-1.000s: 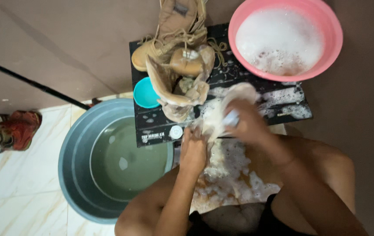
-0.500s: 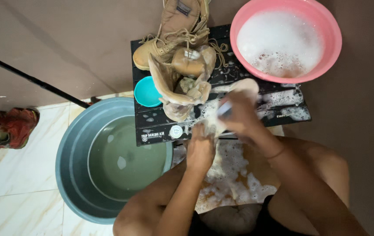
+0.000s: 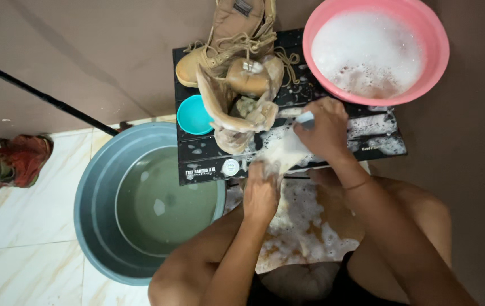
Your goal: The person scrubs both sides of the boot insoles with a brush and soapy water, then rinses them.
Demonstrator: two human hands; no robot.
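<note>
Soapy pale cloth (image 3: 279, 150) lies between left hand (image 3: 260, 192) and right hand (image 3: 323, 129).

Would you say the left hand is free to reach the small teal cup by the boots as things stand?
Probably not freely: the left hand is gripping the soapy item on the black table. The path to the teal cup looks unobstructed.
</note>
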